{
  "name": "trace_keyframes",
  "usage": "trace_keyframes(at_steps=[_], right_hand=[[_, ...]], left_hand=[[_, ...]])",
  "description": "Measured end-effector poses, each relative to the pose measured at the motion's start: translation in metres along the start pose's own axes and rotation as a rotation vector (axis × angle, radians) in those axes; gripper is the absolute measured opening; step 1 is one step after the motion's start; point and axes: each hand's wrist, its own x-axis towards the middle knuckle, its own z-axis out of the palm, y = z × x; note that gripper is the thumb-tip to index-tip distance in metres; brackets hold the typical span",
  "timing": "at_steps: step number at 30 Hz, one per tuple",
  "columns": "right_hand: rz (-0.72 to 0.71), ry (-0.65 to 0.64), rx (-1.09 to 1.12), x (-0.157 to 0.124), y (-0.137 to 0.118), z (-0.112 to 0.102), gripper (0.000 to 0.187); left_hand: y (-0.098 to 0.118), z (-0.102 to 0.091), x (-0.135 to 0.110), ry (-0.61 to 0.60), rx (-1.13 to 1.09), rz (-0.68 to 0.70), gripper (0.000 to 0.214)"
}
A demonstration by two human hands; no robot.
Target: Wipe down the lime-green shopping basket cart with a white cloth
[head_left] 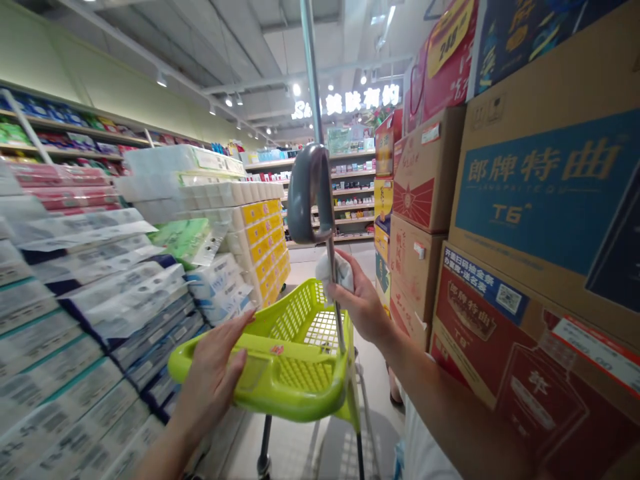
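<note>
While the lime-green trolley basket (300, 393) is standing in the aisle, low in the middle of the view, its near rim is being pressed by the left hand (213, 380), laid flat with fingers spread and nothing gripped, seemingly so that the basket is being steadied. At the basket's right side, a white cloth (334, 270) is being bunched in the closed right hand (363, 307) and held against the metal pole (341, 333), which is rising from the basket to a grey hooked handle (305, 193). Left of the basket, tissue paper packs (100, 300) are being displayed; right of it, liquor cartons (545, 193) are being kept in high stacks.
</note>
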Motion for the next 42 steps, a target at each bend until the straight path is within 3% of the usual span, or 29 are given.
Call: trace_keyframes(at_steps=[3, 6, 8, 10, 13, 16, 18, 23, 26, 31, 36, 39, 42], right_hand=[[-0.022, 0.034, -0.118, -0.03, 0.021, 0.009, 0.044], [-0.023, 0.07, -0.349, -0.073, 0.051, 0.014, 0.039], [-0.062, 0.055, -0.457, -0.088, 0.059, 0.019, 0.04], [-0.122, 0.042, -0.498, -0.084, 0.054, 0.028, 0.044], [-0.249, 0.085, -0.537, -0.056, 0.034, 0.046, 0.054], [-0.433, 0.145, -0.649, -0.039, 0.023, 0.061, 0.069], [-0.541, 0.117, -0.749, -0.046, 0.025, 0.064, 0.076], [-0.623, -0.211, -0.899, -0.083, 0.036, 0.058, 0.078], [-0.619, -0.293, -0.846, -0.073, 0.027, 0.061, 0.076], [-0.663, -0.216, -0.735, -0.024, -0.011, 0.081, 0.074], [-0.7, -0.104, -0.64, 0.011, -0.061, 0.1, 0.072], [-0.749, -0.172, -0.708, 0.031, -0.094, 0.117, 0.072], [-0.828, -0.289, -0.821, 0.043, -0.112, 0.138, 0.066]], left_hand=[[0.037, 0.016, -0.009, 0.025, -0.346, -0.21, 0.054], [0.073, 0.039, -0.019, -0.004, -0.57, -0.315, 0.056], [0.088, 0.054, -0.02, 0.02, -0.673, -0.377, 0.06], [0.097, 0.064, -0.018, 0.079, -0.757, -0.44, 0.062], [0.108, 0.067, -0.01, 0.155, -0.88, -0.535, 0.066], [0.12, 0.057, -0.004, 0.22, -0.953, -0.61, 0.068], [0.127, 0.049, -0.003, 0.257, -1.015, -0.621, 0.069], [0.131, 0.042, -0.01, 0.242, -1.234, -0.639, 0.063], [0.129, 0.041, -0.01, 0.261, -1.306, -0.663, 0.057], [0.133, 0.014, 0.012, 0.301, -1.281, -0.432, 0.053], [0.148, -0.041, 0.041, 0.555, -1.146, -0.184, 0.048], [0.159, -0.064, 0.051, 0.604, -1.113, -0.077, 0.046], [0.169, -0.073, 0.051, 0.606, -1.153, -0.08, 0.042]])
